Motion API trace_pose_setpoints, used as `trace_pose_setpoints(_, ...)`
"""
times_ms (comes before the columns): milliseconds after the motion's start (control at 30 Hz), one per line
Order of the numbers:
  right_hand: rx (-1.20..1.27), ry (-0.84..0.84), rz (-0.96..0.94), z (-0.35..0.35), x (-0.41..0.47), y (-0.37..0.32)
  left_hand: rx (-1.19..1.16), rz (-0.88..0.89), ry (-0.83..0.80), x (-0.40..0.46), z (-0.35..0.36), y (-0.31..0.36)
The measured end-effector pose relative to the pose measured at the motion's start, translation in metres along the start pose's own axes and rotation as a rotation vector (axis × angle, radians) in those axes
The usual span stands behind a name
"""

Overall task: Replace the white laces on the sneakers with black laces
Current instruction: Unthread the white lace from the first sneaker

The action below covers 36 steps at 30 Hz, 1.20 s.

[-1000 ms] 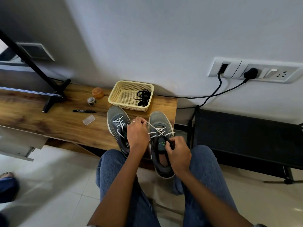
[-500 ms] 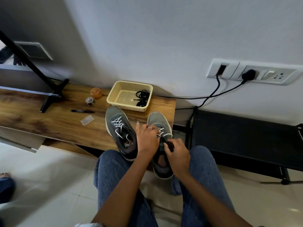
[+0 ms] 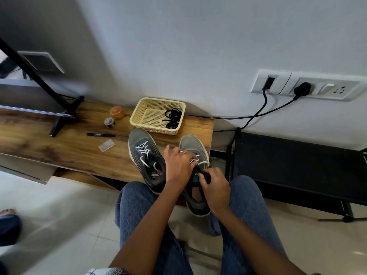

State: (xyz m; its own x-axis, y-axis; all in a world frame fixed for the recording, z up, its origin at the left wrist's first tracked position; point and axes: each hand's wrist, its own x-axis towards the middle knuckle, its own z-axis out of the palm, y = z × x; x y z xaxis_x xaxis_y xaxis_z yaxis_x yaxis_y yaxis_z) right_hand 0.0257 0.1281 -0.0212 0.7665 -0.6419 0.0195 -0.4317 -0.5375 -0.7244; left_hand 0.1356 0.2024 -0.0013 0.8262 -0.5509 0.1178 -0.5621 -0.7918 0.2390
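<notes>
White lace (image 3: 200, 162) crosses the right sneaker (image 3: 195, 175) directly under the left hand (image 3: 179, 165), whose fingers pinch it; the right hand (image 3: 215, 188) grips the tongue nearer the heel. Black laces (image 3: 172, 118) wait in the basket (image 3: 139, 120) beyond both hands.

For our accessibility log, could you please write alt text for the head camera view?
Both hands work the white lace of the right sneaker on a wooden bench: left hand over the lacing, right hand gripping the tongue. Black laces lie in a yellow basket behind.
</notes>
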Motion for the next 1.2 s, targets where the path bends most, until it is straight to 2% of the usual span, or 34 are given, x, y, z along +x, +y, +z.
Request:
trace_pose_setpoints(200,-0.016,0.005,-0.010,-0.001,0.000,0.000,0.056,-0.049,-0.047,0.000,-0.003,0.007)
trace_pose_setpoints(333,-0.030,0.001,-0.013,-0.002,0.000,-0.002,-0.066,-0.144,0.027,-0.006,-0.001,0.003)
trace_pose_setpoints(500,-0.062,-0.009,0.029,-0.004,0.001,-0.006,-0.268,-0.175,0.139,-0.009,-0.005,0.000)
trace_pose_setpoints(633,-0.065,-0.007,0.034,-0.008,0.002,-0.006,-0.473,-0.375,0.283,-0.003,-0.023,-0.013)
trace_pose_setpoints(700,-0.064,-0.003,0.024,-0.007,0.001,-0.007,-0.486,-0.404,0.333,0.001,-0.029,-0.021)
trace_pose_setpoints(900,-0.055,-0.001,0.014,-0.004,0.001,-0.006,-0.259,-0.356,0.226,-0.003,-0.027,-0.023)
trace_pose_setpoints(1100,-0.044,-0.001,0.008,-0.003,0.001,-0.006,-0.060,-0.029,0.026,-0.006,-0.008,-0.004)
trace_pose_setpoints(1200,-0.036,0.000,0.009,-0.004,0.001,-0.006,0.066,0.048,-0.016,-0.008,0.000,0.006)
